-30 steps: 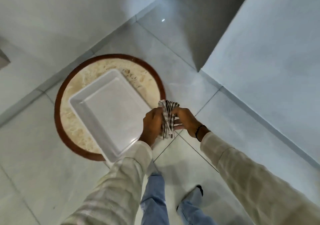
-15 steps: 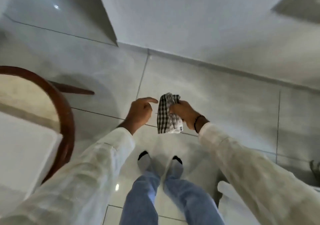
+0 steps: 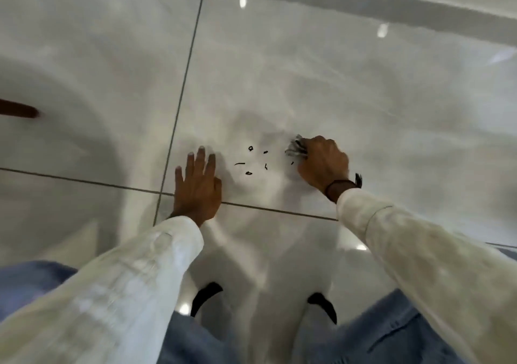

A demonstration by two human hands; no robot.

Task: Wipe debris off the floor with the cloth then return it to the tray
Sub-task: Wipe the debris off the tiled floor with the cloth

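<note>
Several small black bits of debris lie scattered on the glossy white tiled floor. My right hand presses the bunched checked cloth onto the floor just right of the debris; only a corner of the cloth shows beyond the fingers. My left hand rests flat on the floor left of the debris, fingers spread, holding nothing. The tray is out of view.
A dark brown table leg tip pokes in at the left edge. A wall skirting runs along the top. My knees in blue jeans and socked feet are at the bottom. Grout lines cross near the hands.
I have crouched down to the floor. The right hand brought the cloth down onto the tile beside the debris, and the left hand let go earlier and now lies flat on the floor.
</note>
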